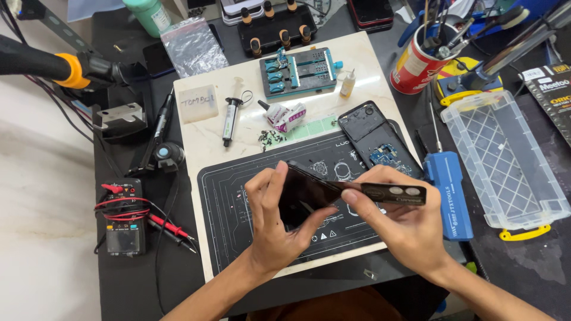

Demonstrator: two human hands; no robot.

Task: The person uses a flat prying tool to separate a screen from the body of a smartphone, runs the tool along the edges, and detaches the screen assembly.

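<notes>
Two bare hands are up close, above a black work mat [238,184]. Left hand [275,223] curls around a black phone back cover [333,191], thumb on one side and fingers on top. Right hand [401,223] pinches the same cover near its camera end, with the thumb pressed on the edge. Both hands are closed on it, and the cover is tilted on its side in the air. Behind it, an open phone [373,138] lies on the mat. Beside the right hand sits a blue tool box [450,190]. Farther right is a clear plastic tray [505,160].
</notes>
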